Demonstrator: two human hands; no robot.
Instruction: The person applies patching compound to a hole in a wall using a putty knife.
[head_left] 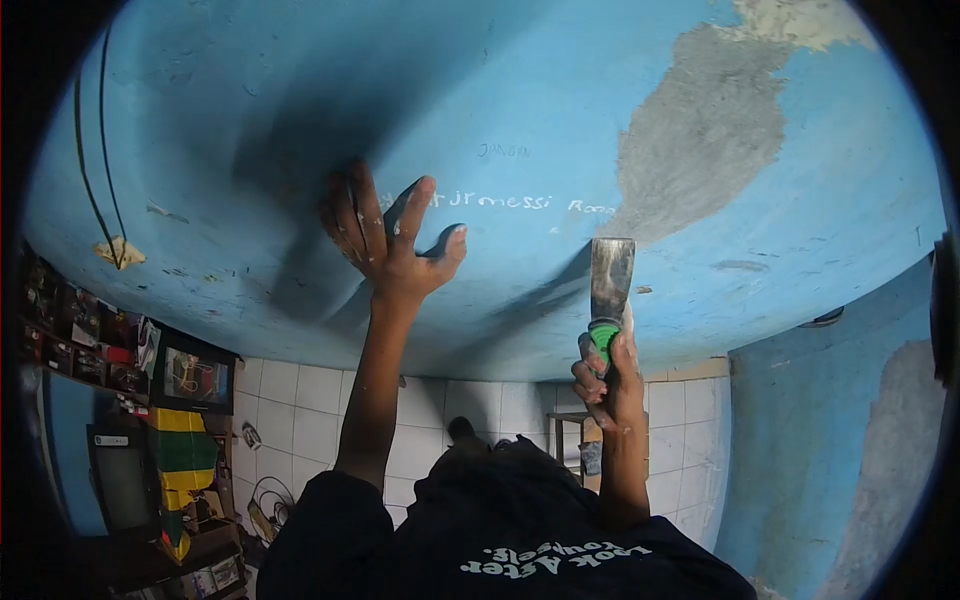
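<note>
My right hand (612, 372) is wrapped round the green handle of a scraper (611, 280). Its broad metal blade points up, with the edge at the blue wall (520, 110), just below a grey bare patch (705, 120). White dust marks the fingers of this hand. My left hand (395, 235) is spread against the wall to the left, fingers apart and nothing in it. White handwriting (500, 201) runs across the paint between the two hands, partly behind the left fingers.
White floor tiles (320, 410) lie below the wall. A small wooden stool (570, 440) stands near my right forearm. At the left are a screen (195, 375), shelves with items (75, 320) and a yellow-green cloth (185, 450). Cords (105, 150) hang on the wall.
</note>
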